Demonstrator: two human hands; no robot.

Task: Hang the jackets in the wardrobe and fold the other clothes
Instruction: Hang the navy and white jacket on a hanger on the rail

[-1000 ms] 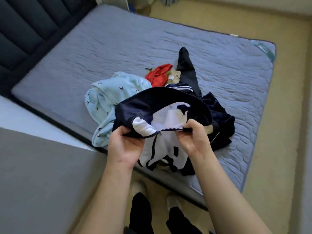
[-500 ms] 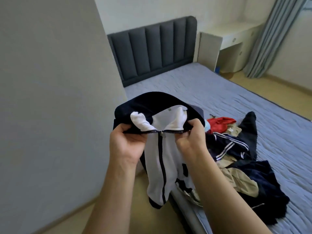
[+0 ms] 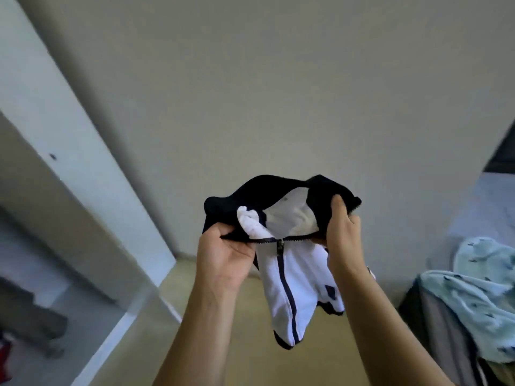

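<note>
Since the frame half a second ago the view has swung left: headboard, desk and curtain are out of sight, and the clothes on the bed have slid to the right edge. A plain beige-grey wall (image 3: pixel 278 93) now fills most of the view. A white panel (image 3: pixel 69 135) runs diagonally at left; the shapes behind it are dim and blurred and cannot be identified. Tan floor (image 3: pixel 250 344) lies below the arms. At right, the bed (image 3: pixel 479 201) shows its edge, with a light blue patterned garment (image 3: pixel 479 302) lying on it.

The jacket (image 3: pixel 289 277), navy and white, is held in the air before the wall and over the floor, collar uppermost and body hanging, with the zip pull (image 3: pixel 279 247) just below the collar. The left hand (image 3: pixel 223 257) pinches the collar's left end as before. The right hand (image 3: pixel 341 232) has shifted upward, its fingers now curled over the navy collar.
</note>
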